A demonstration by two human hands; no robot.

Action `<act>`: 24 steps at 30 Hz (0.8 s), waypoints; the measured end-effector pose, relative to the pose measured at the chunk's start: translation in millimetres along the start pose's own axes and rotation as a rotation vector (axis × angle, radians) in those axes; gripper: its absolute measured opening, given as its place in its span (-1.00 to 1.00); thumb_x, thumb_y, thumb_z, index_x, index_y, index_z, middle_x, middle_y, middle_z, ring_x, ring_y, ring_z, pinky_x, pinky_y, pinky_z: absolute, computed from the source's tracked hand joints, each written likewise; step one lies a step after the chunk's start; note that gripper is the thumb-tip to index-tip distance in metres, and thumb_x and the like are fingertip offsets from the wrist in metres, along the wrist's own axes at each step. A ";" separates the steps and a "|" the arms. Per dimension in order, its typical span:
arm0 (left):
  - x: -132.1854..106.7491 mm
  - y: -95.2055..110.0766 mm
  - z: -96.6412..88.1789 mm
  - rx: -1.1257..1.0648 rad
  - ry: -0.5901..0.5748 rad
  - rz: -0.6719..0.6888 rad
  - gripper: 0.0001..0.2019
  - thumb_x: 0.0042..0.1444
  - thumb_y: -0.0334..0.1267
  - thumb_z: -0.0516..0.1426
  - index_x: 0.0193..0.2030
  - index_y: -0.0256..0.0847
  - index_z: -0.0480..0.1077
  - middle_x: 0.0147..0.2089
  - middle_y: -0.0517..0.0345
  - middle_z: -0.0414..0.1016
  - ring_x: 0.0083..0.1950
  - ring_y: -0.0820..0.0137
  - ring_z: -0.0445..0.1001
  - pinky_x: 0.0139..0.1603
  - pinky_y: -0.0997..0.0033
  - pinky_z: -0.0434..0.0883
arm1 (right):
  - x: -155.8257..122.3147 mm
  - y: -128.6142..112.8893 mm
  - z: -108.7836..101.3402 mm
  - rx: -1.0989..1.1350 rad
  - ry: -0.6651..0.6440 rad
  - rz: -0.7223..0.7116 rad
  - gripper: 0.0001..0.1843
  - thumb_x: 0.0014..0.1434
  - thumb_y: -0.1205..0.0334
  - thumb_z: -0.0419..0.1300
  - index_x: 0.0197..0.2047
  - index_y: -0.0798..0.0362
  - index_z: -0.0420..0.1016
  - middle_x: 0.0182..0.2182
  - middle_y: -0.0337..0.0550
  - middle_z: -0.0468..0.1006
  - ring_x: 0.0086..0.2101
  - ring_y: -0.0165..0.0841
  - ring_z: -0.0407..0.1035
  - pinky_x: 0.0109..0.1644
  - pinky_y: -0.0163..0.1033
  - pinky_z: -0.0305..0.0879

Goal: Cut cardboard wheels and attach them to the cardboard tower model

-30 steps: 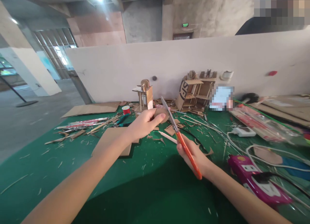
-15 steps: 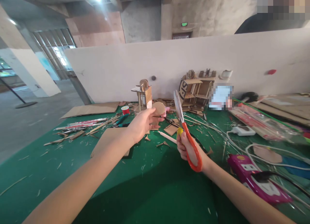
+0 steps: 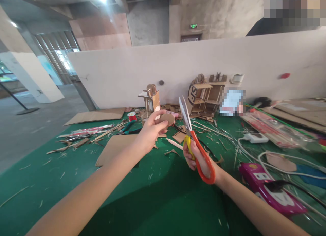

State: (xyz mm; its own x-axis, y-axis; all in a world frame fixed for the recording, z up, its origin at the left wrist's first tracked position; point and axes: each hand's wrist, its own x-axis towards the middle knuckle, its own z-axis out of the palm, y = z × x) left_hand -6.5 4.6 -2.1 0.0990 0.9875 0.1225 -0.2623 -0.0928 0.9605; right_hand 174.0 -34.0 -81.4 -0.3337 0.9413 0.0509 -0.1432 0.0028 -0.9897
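Observation:
Between the thumb and fingers of my left hand (image 3: pixel 152 131) is a small round cardboard disc (image 3: pixel 168 119), held tilted above the table. My right hand (image 3: pixel 192 154) grips a pair of scissors (image 3: pixel 186 117) with orange and yellow handles. Their blades point up, slightly parted, a short way right of the disc and not touching it. Below and between the hands lies a white pen-like stick (image 3: pixel 174 143). A flat cardboard sheet (image 3: pixel 112 149) rests on the table, partly hidden behind my left forearm.
Cardboard-and-stick models (image 3: pixel 203 95) stand at the back near a white partition (image 3: pixel 127 72). A red spool (image 3: pixel 131 116), pliers (image 3: pixel 128 127) and scraps lie left. A purple power strip (image 3: pixel 272 188), white cables and a pixelated screen (image 3: pixel 232 102) are on the right. Beyond the partition is a person (image 3: pixel 280 23).
My left hand has turned the disc, so it now looks flatter and more oval, and it has shifted slightly down. The scissors have tipped a little left and their blades have opened.

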 end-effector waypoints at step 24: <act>-3.0 3.1 3.8 -0.056 -0.030 0.162 -0.77 -0.04 -0.32 0.30 -0.38 -0.25 0.29 -0.33 0.13 0.57 -0.25 0.43 0.54 -0.32 0.46 0.35 | -11.3 -31.5 -10.8 -0.745 -0.100 -0.145 -0.51 0.25 -0.31 -0.16 -0.21 -0.04 0.20 -0.35 -0.22 0.25 -0.38 -0.34 0.18 -0.30 -0.18 0.23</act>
State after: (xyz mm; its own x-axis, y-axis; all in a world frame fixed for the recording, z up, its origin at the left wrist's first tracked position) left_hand -4.0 0.9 1.5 0.0798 0.9559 0.2827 -0.3301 -0.2423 0.9123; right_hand 192.3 -41.1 -52.2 -0.4472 0.8793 0.1639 0.4623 0.3840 -0.7992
